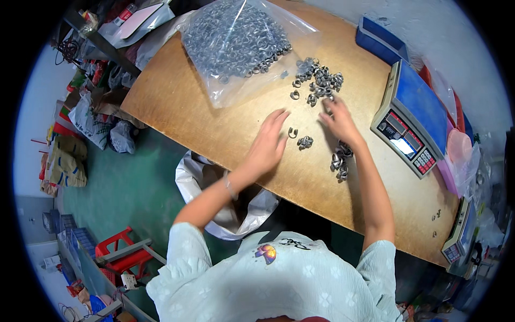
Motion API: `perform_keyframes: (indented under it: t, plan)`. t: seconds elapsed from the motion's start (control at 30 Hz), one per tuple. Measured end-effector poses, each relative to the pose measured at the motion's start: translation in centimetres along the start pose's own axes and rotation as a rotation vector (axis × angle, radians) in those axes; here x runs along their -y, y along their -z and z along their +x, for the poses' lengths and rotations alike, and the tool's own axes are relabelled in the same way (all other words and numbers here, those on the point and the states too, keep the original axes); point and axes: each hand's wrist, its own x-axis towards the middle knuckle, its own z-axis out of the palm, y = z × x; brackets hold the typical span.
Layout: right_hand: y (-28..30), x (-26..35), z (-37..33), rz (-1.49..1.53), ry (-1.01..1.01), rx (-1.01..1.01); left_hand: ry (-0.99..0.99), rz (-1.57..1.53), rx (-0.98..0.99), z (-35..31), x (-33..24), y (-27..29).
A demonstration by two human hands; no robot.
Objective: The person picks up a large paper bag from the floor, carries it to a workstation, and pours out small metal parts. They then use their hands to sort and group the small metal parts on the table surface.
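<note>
Wooden table [204, 118]: it holds all the small metal clips.
Left hand [268, 144]: lies flat and open, fingers spread, just beside one loose clip [292, 132].
Right hand [339, 121]: open, fingertips touch the pile of clips [317, 80].
Plastic bag [236, 40]: full of clips, at the far edge.
Scale [410, 118]: right of the hands.

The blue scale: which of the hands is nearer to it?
Right. The right hand lies flat on the table just left of the scale, by the loose metal rings. The left hand is farther left, past the small ring cluster.
</note>
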Motion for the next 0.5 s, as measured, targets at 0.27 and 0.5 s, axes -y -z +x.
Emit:
perform_keyframes:
  t: [0.27, 0.5]
  plan:
    - [3.0, 5.7, -8.2, -0.157, 0.186, 0.277, -0.143, 0.448, 0.099, 9.6, 4.4, -5.4]
    - [4.9, 4.2, -12.2, -0.167, 0.099, 0.115, -0.219, 0.391, 0.058, 4.2, 2.4, -2.3]
